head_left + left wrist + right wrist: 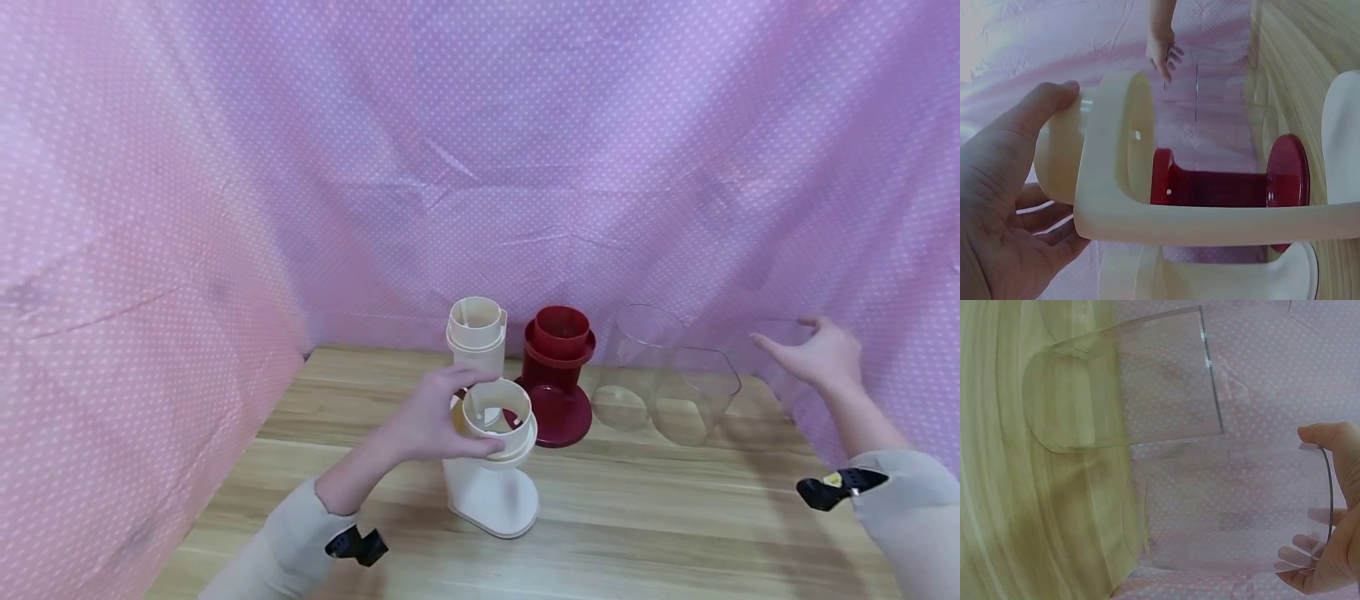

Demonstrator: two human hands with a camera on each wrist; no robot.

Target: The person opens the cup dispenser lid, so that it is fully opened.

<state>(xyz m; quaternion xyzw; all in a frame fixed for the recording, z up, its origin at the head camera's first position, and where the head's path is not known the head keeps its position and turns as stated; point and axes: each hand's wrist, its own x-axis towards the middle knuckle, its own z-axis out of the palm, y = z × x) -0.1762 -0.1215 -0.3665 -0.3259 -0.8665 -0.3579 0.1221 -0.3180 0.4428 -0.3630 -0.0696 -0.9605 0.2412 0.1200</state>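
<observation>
My left hand (442, 417) grips the round collar of a cream stand (498, 500), thumb and fingers on opposite sides. The stand has a flat rounded base and an upright back, and its collar (1063, 150) shows sideways in the left wrist view. At the far right, my right hand (821, 354) holds a clear cylinder (1229, 512) by its rim, thumb on one side and fingers on the other. Whether that cylinder touches the table cannot be told. Beside it in the right wrist view stands another clear cylinder (1160, 381).
Behind the held stand are a second cream stand (477, 354) and a dark red stand (558, 379). Two clear cylinders, one being a tall cylinder (626, 367), stand right of the red one. A pink dotted cloth (450, 167) hangs around the wooden table (637, 525).
</observation>
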